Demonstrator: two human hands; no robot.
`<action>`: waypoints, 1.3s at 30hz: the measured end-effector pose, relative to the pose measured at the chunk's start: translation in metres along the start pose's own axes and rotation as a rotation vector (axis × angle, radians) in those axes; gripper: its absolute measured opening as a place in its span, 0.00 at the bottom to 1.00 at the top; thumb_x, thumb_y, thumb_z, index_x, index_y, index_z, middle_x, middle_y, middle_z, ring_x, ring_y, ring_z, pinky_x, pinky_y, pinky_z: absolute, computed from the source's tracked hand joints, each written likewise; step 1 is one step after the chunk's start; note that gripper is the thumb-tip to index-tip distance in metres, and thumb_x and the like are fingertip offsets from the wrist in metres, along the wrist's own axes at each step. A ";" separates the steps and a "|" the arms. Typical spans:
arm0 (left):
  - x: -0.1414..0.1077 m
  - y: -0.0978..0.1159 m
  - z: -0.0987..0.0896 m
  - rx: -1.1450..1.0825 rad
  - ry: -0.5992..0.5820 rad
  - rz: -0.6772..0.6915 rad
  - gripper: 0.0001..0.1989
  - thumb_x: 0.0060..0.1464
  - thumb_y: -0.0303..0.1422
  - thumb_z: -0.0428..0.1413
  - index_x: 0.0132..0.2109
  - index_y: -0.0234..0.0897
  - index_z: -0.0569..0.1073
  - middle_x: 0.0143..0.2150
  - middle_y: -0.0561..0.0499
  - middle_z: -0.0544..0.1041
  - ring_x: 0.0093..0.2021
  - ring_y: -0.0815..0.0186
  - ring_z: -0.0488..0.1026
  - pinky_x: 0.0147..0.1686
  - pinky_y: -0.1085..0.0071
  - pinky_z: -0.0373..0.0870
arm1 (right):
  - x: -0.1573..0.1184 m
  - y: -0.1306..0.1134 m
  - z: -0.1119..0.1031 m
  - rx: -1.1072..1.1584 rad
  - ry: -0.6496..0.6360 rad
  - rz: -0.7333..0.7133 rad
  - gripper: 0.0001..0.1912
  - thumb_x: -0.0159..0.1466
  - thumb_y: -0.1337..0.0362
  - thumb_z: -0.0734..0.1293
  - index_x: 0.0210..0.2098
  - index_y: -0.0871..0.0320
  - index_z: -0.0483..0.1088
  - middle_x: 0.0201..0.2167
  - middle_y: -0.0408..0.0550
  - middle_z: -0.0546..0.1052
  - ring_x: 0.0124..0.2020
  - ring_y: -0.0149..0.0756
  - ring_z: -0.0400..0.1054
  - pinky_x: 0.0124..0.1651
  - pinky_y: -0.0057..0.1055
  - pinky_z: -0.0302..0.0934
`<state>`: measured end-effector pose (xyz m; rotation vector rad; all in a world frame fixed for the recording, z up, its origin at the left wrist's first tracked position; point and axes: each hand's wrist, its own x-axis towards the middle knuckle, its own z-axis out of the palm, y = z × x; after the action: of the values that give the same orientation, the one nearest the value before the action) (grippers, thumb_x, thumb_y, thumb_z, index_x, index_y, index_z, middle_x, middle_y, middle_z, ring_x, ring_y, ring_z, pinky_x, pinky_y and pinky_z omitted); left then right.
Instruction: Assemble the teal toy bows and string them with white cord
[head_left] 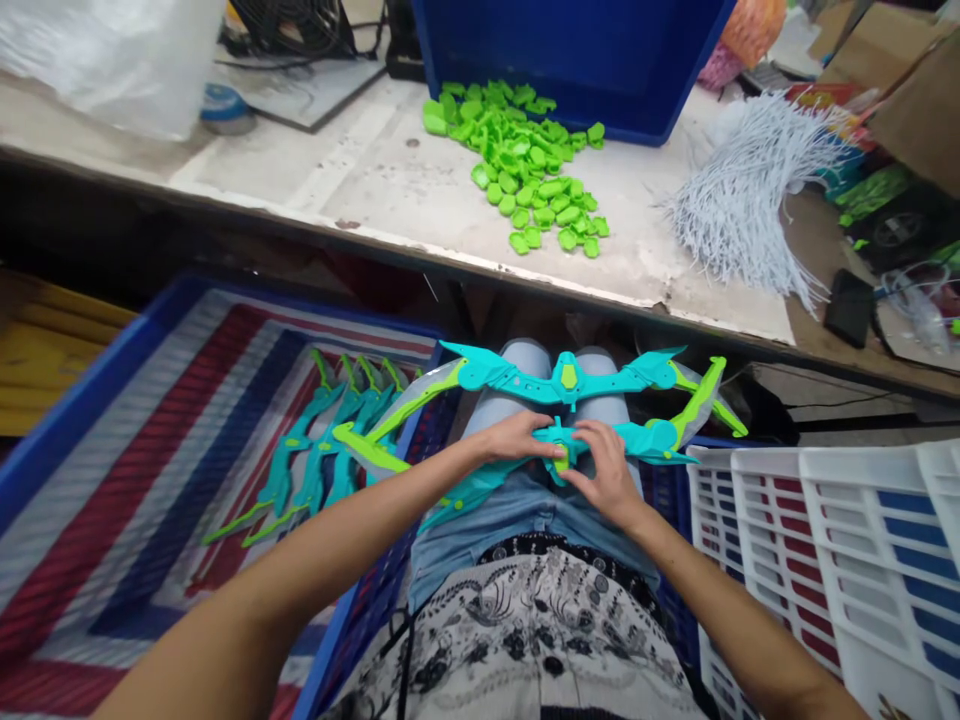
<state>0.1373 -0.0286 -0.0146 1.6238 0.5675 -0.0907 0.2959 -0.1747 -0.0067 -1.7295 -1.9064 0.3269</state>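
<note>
Head view: both hands, left hand (pixel 516 437) and right hand (pixel 606 470), pinch the teal-and-green plastic toy bow (pixel 645 438) at its grip; I'd keep it flat on the lap while pressing.

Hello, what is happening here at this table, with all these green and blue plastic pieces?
A seated person holds a teal toy bow across the lap. The left hand and the right hand both grip its middle, around a small green piece. A second bow lies on the knees just beyond. More bows are stacked in the blue crate on the left. A heap of green parts lies on the table.
</note>
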 end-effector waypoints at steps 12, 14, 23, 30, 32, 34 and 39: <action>-0.007 0.010 0.013 0.145 0.141 -0.019 0.21 0.45 0.47 0.58 0.38 0.32 0.73 0.29 0.53 0.73 0.30 0.63 0.69 0.29 0.71 0.61 | 0.017 -0.009 -0.009 -0.127 -0.239 0.155 0.29 0.51 0.57 0.76 0.50 0.57 0.69 0.45 0.55 0.73 0.48 0.51 0.65 0.50 0.49 0.57; -0.018 0.015 0.021 0.253 0.187 0.029 0.21 0.48 0.45 0.58 0.43 0.33 0.74 0.34 0.49 0.76 0.35 0.60 0.72 0.33 0.70 0.65 | 0.026 -0.006 -0.023 -0.004 -0.349 0.109 0.27 0.52 0.56 0.75 0.49 0.56 0.70 0.45 0.53 0.75 0.47 0.49 0.68 0.48 0.45 0.60; -0.059 -0.002 0.060 0.995 0.442 0.285 0.26 0.57 0.23 0.52 0.59 0.53 0.67 0.58 0.41 0.68 0.50 0.53 0.70 0.47 0.55 0.69 | 0.217 0.036 -0.076 -0.265 0.173 0.029 0.12 0.64 0.66 0.62 0.43 0.61 0.74 0.43 0.56 0.75 0.47 0.47 0.64 0.52 0.42 0.58; -0.078 -0.003 0.059 0.797 0.441 0.317 0.21 0.54 0.31 0.58 0.56 0.41 0.68 0.60 0.41 0.67 0.56 0.52 0.65 0.51 0.53 0.70 | 0.293 0.044 -0.058 -0.481 0.075 -0.046 0.10 0.63 0.67 0.62 0.37 0.61 0.75 0.48 0.58 0.74 0.52 0.51 0.59 0.50 0.45 0.54; -0.072 0.004 0.043 0.697 0.554 0.376 0.16 0.58 0.31 0.53 0.54 0.38 0.69 0.56 0.40 0.70 0.54 0.56 0.67 0.50 0.58 0.71 | 0.286 0.048 -0.060 -0.388 0.148 -0.006 0.10 0.63 0.66 0.61 0.36 0.60 0.75 0.42 0.56 0.77 0.49 0.48 0.63 0.51 0.44 0.55; -0.057 0.012 0.022 0.638 0.688 0.401 0.15 0.61 0.32 0.50 0.54 0.35 0.69 0.54 0.39 0.71 0.53 0.57 0.68 0.51 0.59 0.70 | 0.271 0.055 -0.065 -0.190 0.260 0.132 0.12 0.63 0.64 0.61 0.36 0.60 0.75 0.38 0.53 0.78 0.44 0.43 0.67 0.48 0.39 0.58; -0.005 0.034 -0.008 0.635 0.769 0.290 0.16 0.59 0.34 0.51 0.52 0.32 0.70 0.50 0.39 0.72 0.51 0.54 0.69 0.50 0.57 0.69 | 0.219 0.082 -0.082 0.033 0.347 0.587 0.17 0.59 0.57 0.61 0.33 0.63 0.76 0.30 0.51 0.79 0.34 0.41 0.71 0.37 0.32 0.61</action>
<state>0.1450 -0.0237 0.0193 2.3478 0.9333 0.6562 0.4026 0.0362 0.0679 -2.1361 -1.1240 0.2439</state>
